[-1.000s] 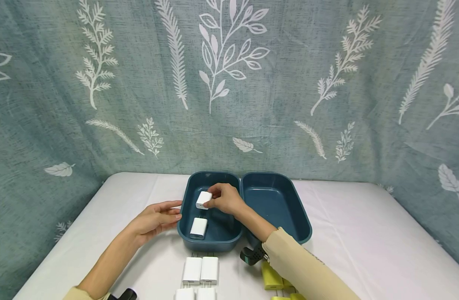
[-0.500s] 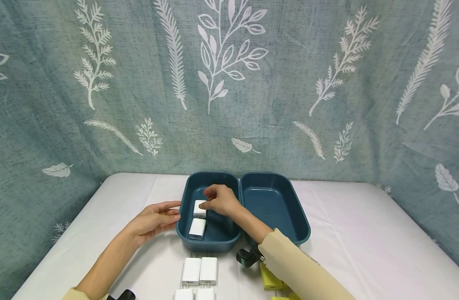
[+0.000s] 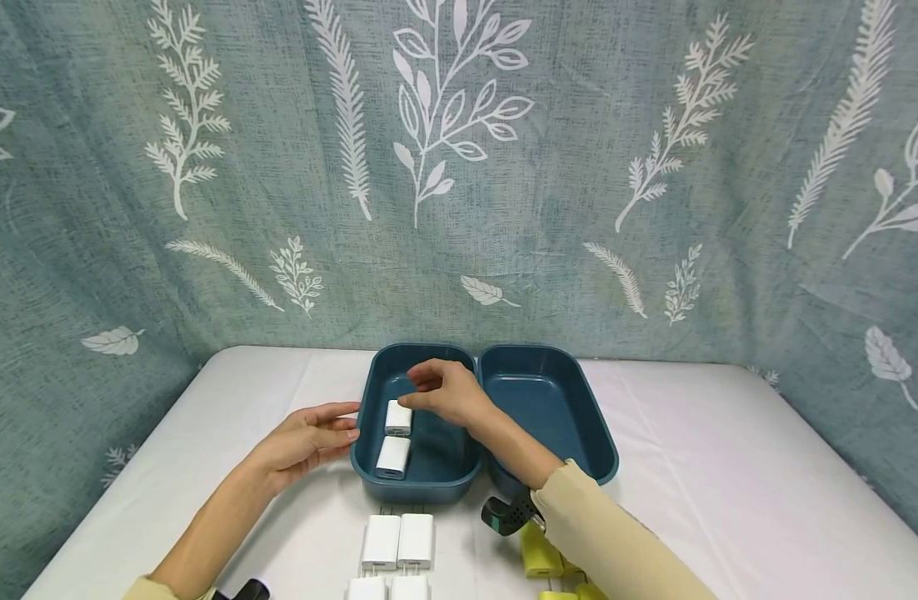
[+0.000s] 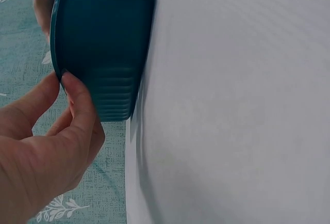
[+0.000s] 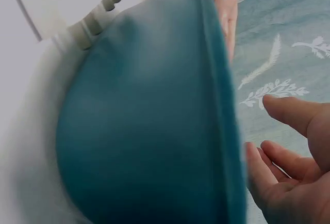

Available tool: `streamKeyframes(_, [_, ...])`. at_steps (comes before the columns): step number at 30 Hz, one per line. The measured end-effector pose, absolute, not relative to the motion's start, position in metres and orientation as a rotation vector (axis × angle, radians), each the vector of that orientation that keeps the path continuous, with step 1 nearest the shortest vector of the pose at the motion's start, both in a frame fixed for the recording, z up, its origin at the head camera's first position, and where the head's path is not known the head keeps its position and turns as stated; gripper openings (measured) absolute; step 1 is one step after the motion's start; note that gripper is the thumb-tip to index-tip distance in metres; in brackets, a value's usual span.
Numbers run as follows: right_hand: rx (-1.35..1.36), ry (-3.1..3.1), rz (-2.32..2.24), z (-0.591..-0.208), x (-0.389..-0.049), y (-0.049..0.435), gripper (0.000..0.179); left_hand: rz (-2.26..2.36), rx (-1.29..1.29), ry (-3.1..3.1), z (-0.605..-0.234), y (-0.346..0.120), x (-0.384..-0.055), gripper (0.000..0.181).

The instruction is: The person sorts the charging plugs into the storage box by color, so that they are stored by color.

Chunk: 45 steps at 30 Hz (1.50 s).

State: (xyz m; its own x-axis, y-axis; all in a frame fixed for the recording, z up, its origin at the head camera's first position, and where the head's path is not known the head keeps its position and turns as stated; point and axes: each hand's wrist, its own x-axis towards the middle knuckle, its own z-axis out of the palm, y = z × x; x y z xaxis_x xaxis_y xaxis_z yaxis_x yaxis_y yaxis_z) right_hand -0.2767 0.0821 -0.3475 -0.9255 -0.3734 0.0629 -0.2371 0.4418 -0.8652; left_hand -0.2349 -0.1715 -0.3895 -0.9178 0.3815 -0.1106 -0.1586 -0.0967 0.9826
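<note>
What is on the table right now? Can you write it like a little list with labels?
left hand: fingers touch the rim of the left bin
right hand: empty, above the left bin
in left bin: two white chargers
right bin: nothing seen inside
in front of bins: more white chargers, yellow chargers
surface: white table

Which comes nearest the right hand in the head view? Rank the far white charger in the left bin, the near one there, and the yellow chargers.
1. Far white charger, just under the right hand.
2. Near white charger, toward the left bin's front.
3. Yellow chargers, on the table by the sleeve.
</note>
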Motion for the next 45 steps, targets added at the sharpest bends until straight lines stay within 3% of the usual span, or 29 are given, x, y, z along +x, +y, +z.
streamKeyframes(13, [-0.608, 2.470, -1.523, -0.338, -0.250, 0.095, 0.042, 2.064, 0.248, 1.835, -0.389, -0.172, -0.235, 0.060])
streamKeyframes(26, [-0.741, 2.239, -1.510, -0.333, -0.197, 0.109, 0.038, 2.071, 0.258, 1.816, -0.389, -0.171, -0.234, 0.060])
streamKeyframes(34, [-0.772, 1.994, -1.569, -0.339, -0.169, 0.120, 0.037, 2.077, 0.240, 1.829, -0.389, -0.170, -0.235, 0.060])
streamKeyframes(45, [-0.857, 2.155, -1.391, -0.356, -0.152, 0.132, 0.036, 2.079, 0.221, 1.837, -0.390, -0.170, -0.234, 0.060])
